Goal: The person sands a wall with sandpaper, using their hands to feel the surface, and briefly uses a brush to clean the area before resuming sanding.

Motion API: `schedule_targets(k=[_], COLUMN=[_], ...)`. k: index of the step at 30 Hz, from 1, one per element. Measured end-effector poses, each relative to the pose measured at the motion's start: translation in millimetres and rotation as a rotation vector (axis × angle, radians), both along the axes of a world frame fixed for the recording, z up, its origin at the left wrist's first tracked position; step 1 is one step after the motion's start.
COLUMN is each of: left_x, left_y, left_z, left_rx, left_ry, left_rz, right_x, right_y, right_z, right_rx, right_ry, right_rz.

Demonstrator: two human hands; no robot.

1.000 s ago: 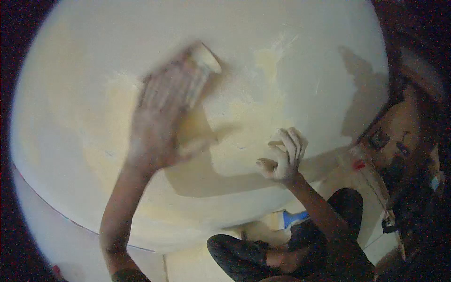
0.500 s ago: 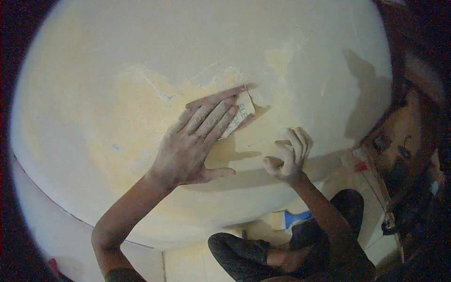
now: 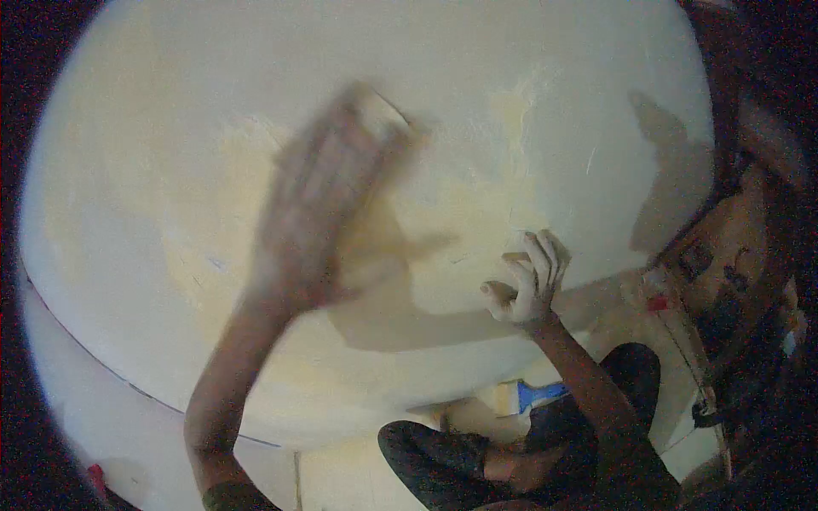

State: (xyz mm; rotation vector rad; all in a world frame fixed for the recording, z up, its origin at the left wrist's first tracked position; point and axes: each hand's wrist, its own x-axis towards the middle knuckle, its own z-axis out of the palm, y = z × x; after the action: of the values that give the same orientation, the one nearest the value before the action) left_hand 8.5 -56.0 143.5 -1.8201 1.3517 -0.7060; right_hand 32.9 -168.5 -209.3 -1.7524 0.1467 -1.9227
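My left hand (image 3: pixel 315 196) is smeared by motion over the pale wall (image 3: pixel 562 51), which has patches of yellow and greyish white. Under its fingers is a folded piece of sandpaper (image 3: pixel 383 111), its light backing showing past the fingertips. Palm down, this hand presses the sheet along the wall. My right hand (image 3: pixel 532 285), dusted white, hovers near the wall at lower right. Its fingers are loosely bent and apart, with nothing in them.
A paintbrush (image 3: pixel 530 397) with a blue handle lies by my folded legs (image 3: pixel 443 464), below the wall's lower edge. Dark clutter (image 3: pixel 724 264) and a small red item (image 3: pixel 656 303) are at the right. Another red thing (image 3: pixel 96 477) shows at lower left.
My left hand has swept up and to the left along the wall, carrying the sandpaper with it. My right hand has hardly moved.
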Motion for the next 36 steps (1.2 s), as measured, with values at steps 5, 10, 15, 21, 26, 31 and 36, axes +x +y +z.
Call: schedule_targets(k=[5,10,15,21,26,31,36], left_x=[-8.7,-6.8,-14.7,12.4,8.1,5.1,10.9], left_y=[0.3,12.1,-20.7,-15.0,-25.0,-36.4,-31.2], left_z=[-2.5,-44.0,17.8,-22.7,-27.6,-4.5,-63.9], left_rx=[-0.111,0.077,-0.223,0.07,-0.045,-0.143,0.082], left_ry=[0.009,0.302,-0.097,-0.005,0.035,-0.067,0.07], left_rz=[-0.05,0.084,-0.121,-0.074,-0.104,-0.159,0.018], right_x=[-0.5,-2.9,-6.9,7.1,9.9,4.3,10.3], right_y=[-0.7,-4.5,-9.2,-3.5,1.2,0.2,5.7], right_z=[5.2,10.1,13.4,4.1,-1.5,5.5,-4.2], right_rx=[-0.001,-0.008,0.014,-0.001,-0.008,0.018,0.01], right_ry=[-0.06,-0.03,-0.028,-0.039,-0.03,-0.04,-0.033], right_rz=[-0.011,0.007,0.004,-0.007,0.013,0.021,0.043])
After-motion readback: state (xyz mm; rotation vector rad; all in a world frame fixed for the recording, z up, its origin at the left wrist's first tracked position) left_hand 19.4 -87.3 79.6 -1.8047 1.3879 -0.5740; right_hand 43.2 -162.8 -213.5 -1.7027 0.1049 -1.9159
